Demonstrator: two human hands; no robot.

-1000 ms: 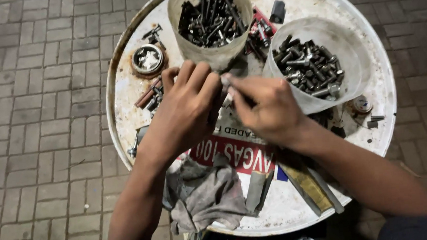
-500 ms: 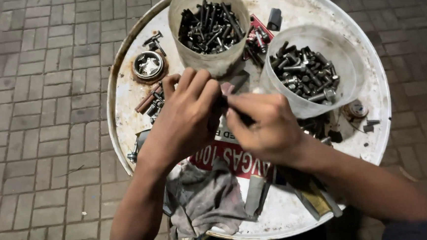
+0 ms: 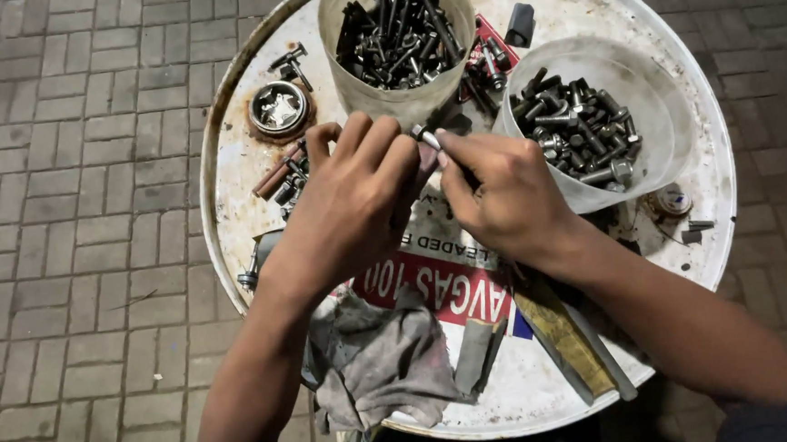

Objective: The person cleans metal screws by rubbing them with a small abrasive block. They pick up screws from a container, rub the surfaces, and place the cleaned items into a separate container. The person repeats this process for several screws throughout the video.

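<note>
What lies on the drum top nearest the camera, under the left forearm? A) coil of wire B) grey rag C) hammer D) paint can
B: a crumpled grey rag lies on the white drum top under the left forearm, while the left hand and right hand meet over a small bolt further up.

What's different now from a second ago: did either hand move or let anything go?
Very little. Both hands stay together over the drum top; the left hand and right hand keep pinching a small bolt between their fingertips. Nothing was let go. The two tubs of bolts, rag and file have not moved.
</note>
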